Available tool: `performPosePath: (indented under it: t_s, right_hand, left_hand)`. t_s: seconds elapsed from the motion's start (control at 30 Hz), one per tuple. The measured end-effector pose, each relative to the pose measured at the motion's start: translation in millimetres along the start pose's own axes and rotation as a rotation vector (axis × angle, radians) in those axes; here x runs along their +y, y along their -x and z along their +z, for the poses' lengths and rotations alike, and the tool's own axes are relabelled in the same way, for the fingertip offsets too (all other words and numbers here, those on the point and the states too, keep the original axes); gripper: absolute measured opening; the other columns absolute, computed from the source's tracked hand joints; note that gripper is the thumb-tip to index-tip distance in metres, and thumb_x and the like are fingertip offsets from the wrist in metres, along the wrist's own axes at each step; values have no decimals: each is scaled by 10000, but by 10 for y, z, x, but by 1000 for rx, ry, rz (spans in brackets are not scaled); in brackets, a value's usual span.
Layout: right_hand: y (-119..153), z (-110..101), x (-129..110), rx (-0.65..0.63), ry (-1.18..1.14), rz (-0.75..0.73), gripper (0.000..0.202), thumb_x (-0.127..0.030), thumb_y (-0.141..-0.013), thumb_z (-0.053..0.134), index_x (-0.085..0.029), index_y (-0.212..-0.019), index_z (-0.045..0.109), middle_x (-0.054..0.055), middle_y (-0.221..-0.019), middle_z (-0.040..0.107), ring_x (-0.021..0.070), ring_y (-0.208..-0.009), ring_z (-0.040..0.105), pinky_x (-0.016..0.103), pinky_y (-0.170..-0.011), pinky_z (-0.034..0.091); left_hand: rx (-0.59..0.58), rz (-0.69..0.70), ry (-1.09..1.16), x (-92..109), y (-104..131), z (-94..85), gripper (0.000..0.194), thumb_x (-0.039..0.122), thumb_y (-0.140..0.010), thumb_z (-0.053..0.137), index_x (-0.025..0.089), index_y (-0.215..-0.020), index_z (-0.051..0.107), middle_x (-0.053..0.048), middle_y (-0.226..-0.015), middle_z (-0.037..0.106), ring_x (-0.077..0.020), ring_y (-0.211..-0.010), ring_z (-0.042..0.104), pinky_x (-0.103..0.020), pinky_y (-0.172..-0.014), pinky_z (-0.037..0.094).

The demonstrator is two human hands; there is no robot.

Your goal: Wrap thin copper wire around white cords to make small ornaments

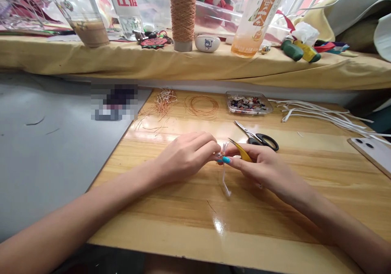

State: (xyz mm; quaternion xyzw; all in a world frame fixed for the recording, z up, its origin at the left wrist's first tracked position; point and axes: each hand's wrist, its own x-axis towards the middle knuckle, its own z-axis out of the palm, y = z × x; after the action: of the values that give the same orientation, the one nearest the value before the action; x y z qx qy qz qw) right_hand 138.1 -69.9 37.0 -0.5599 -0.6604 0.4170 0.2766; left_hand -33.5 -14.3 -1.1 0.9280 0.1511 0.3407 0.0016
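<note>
Over the middle of the wooden table, my left hand point(191, 154) pinches one side of a small white cord piece point(225, 176), whose loose end hangs down. My right hand point(259, 162) holds the same piece from the other side between thumb and finger, and yellow tweezers point(242, 151) rest in that hand with the tip pointing up and left. The fingertips of both hands nearly meet and partly hide the knot. Black-handled scissors point(258, 137) lie just beyond my right hand.
Behind my hands lie cord scraps point(165, 102), a coil of brown cord point(202, 106), a clear box of beads point(249, 104) and white cords point(324, 117). A phone point(371, 152) is at right. Cups, a bottle and a thread spool point(182, 13) stand on the cloth-covered ledge point(137, 64).
</note>
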Motion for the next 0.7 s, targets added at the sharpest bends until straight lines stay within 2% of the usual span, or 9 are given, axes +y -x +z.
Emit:
performPosePath:
  t_s: [0.17, 0.33, 0.57, 0.7]
  right_hand:
    - [4, 7, 34, -21, 26, -70, 264, -384, -775, 450, -187, -797, 625, 18, -711, 597, 149, -713, 548, 258, -635, 420]
    - [16, 31, 68, 20, 165, -107, 244, -364, -785, 443, -186, -779, 609, 19, -726, 614, 150, -691, 547, 247, -606, 419]
    - [17, 31, 97, 81, 185, -106, 237, -353, -799, 420, -187, -771, 586, 18, -740, 617, 143, -693, 551, 232, -599, 418]
    - [21, 31, 97, 76, 190, -123, 233, -331, -807, 407, -189, -762, 587, 22, -739, 618, 141, -691, 549, 230, -606, 418]
  left_hand:
    - [-51, 45, -20, 6, 10, -34, 157, 203, -843, 376, 129, -797, 506, -51, -751, 578, -105, -685, 512, -219, -597, 418]
    - [-89, 60, -11, 29, 19, -40, 180, 134, -848, 331, 112, -872, 509, -68, -801, 584, -112, -730, 530, -227, -634, 436]
    - [74, -32, -70, 18, 10, 21, 146, 239, -823, 424, 115, -849, 497, -63, -804, 579, -121, -737, 531, -231, -618, 438]
    - [23, 49, -95, 18, 18, -3, 113, 194, -826, 412, 126, -864, 493, -54, -800, 571, -121, -733, 516, -237, -618, 431]
